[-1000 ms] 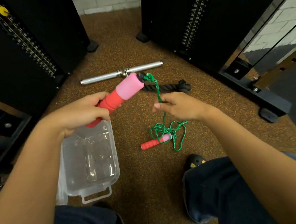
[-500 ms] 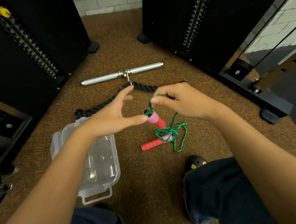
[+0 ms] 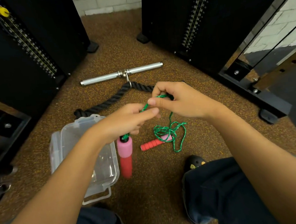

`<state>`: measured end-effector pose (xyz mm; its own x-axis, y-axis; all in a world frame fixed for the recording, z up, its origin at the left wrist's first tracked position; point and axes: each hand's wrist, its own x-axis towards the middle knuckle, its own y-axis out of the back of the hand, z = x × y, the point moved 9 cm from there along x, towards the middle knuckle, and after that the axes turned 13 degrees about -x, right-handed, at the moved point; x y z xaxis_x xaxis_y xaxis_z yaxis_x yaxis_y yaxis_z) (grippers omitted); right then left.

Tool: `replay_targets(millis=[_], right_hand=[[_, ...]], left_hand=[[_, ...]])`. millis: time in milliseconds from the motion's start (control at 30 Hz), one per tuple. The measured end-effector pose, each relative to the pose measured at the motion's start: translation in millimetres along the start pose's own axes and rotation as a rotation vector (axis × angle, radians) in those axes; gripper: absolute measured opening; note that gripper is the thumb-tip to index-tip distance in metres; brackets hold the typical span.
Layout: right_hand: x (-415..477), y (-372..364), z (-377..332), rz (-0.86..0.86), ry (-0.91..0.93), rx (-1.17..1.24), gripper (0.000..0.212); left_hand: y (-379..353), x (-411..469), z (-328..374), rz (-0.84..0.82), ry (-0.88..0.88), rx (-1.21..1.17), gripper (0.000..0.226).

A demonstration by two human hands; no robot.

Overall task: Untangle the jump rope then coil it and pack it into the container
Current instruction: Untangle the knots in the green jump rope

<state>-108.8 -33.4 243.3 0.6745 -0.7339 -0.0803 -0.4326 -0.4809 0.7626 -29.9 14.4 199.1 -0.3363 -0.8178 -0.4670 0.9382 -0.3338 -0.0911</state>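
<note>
Jump rope (image 3: 144, 109): I see a thin green cord flecked with lighter green and two foam handles, each pink at the cord end and red along the rest.
Left grip (image 3: 124, 121): curled round the cord, with the thumb stretched out toward the other hand; it is raised above the floor (image 3: 152, 193), just right of the box.
Right grip (image 3: 180, 99): pinching the cord between thumb and forefinger, with the other fingers curled behind; it almost touches the left thumb.
Cord between the grips: a short stretch runs slanting up from the left grip to the right pinch.
Hanging handle (image 3: 125, 154): dangles upright below the left grip, pink end on top and red end down, just beside the box's right wall. From my view I cannot tell whether its tip touches the floor.
Second handle (image 3: 153, 144): lies on the floor below the right grip, ribbed red part pointing left, pink end under the knot.
Knot (image 3: 167, 130): a loose bunch of green loops over the second handle's pink end, with one strand rising to the right grip and one long loop trailing down to the right.
Box (image 3: 59, 148): clear plastic and open, on the floor under my left forearm, with a latch at its near edge.
Beyond the grips: a metal bar (image 3: 103, 78) and a thick black rope (image 3: 106, 103) clipped to it lie on the floor.
Near edge: a dark shoe (image 3: 194, 162) rests beside the knot.
</note>
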Motion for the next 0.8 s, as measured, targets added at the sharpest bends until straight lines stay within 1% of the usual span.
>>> replay_targets(millis=[67, 133, 267, 333, 433, 500, 600, 633, 700, 800], right_hand=[[0, 4, 0, 0.035, -0.001, 0.023, 0.018], [1, 3, -1, 0.04, 0.005, 0.036, 0.019], [1, -5, 15, -0.062, -0.047, -0.038, 0.02], [-1, -3, 26, -0.092, -0.083, -0.091, 0.021], [-2, 6, 25, -0.038, -0.081, -0.038, 0.023], [0, 6, 13, -0.018, -0.032, 0.022, 0.019], [3, 0, 0, 0.001, 0.008, 0.058, 0.016], [3, 1, 0, 0.031, 0.006, 0.061, 0.015], [4, 6, 3, 0.093, -0.021, 0.061, 0.014], [3, 8, 4, 0.097, -0.026, 0.063, 0.018]], left_hand=[[-4, -4, 1, -0.041, 0.036, -0.082, 0.037], [-9, -7, 4, -0.07, 0.052, -0.135, 0.042], [-1, -11, 5, -0.069, 0.077, -0.135, 0.049], [7, -14, 6, -0.068, 0.072, -0.132, 0.046], [15, -16, 4, -0.111, 0.061, -0.127, 0.04], [10, -16, -1, -0.183, 0.09, -0.171, 0.031], [-6, -14, -6, -0.268, 0.123, -0.262, 0.029], [-11, -14, -7, -0.288, 0.138, -0.283, 0.029], [-20, -16, -10, -0.334, 0.181, -0.292, 0.038], [-24, -18, -10, -0.364, 0.192, -0.331, 0.051]])
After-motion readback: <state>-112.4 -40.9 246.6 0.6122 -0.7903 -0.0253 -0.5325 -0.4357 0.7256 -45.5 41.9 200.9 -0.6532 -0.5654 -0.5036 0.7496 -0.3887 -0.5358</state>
